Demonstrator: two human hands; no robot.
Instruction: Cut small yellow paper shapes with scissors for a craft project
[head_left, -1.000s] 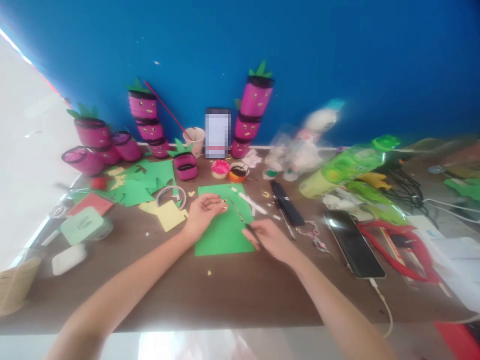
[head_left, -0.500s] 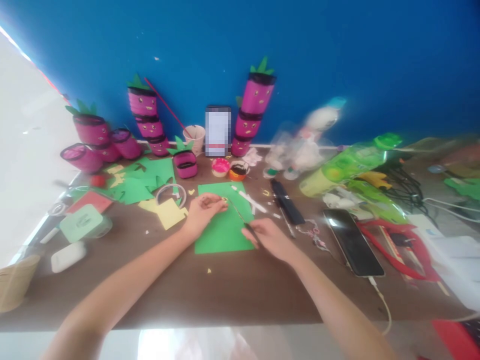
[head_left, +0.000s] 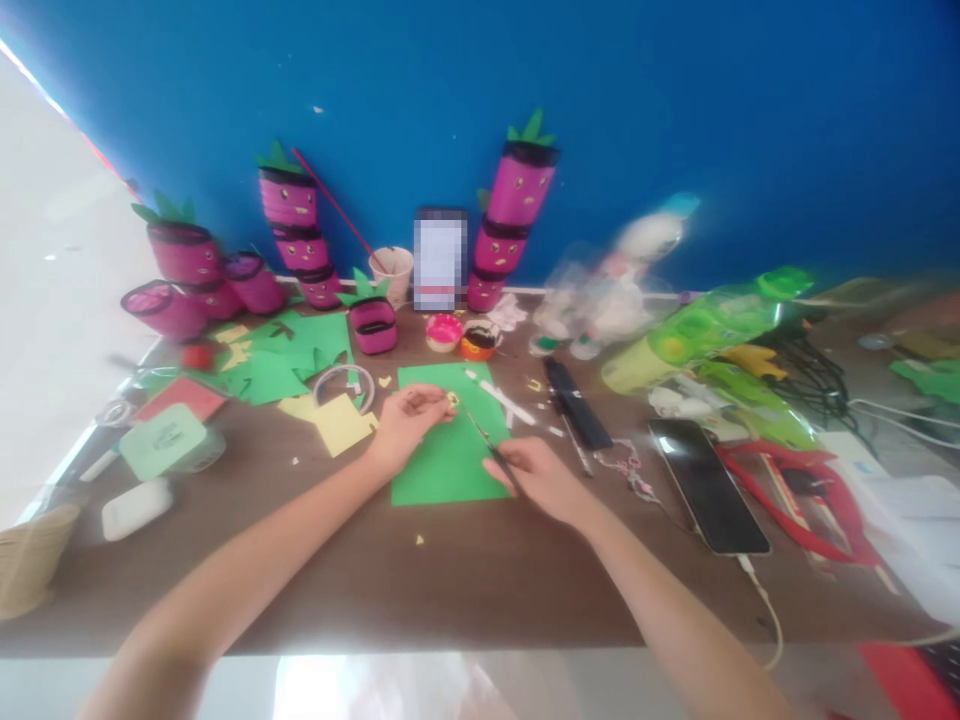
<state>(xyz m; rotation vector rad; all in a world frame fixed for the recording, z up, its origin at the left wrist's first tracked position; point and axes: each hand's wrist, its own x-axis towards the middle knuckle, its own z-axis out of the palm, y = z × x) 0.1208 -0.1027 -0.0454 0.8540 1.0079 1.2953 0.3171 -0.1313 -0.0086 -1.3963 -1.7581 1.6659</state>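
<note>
Over a green paper sheet (head_left: 442, 480), my left hand (head_left: 411, 425) pinches a small yellow paper piece (head_left: 452, 398) between thumb and fingers. My right hand (head_left: 536, 475) is closed around the dark handles of slim scissors (head_left: 478, 428), whose blades point up-left toward the yellow piece. The tips are near the piece; whether they touch it is too small to tell. A white pen-like stick (head_left: 491, 390) lies at the sheet's upper right edge. Left of my left hand is a yellow paper (head_left: 345, 425) beside a clear tape roll (head_left: 343, 385).
Purple cups with faces (head_left: 517, 195) stand against the blue wall, near an upright phone (head_left: 439, 260) and paint pots (head_left: 480, 338). On the right are a black phone (head_left: 709, 485), a green bottle (head_left: 697, 330) and red scissors (head_left: 795, 500). A mint case (head_left: 161, 440) lies left.
The view has shifted slightly. The yellow piece in my left hand shows a little more clearly; both hands keep nearly the same position and hold.
</note>
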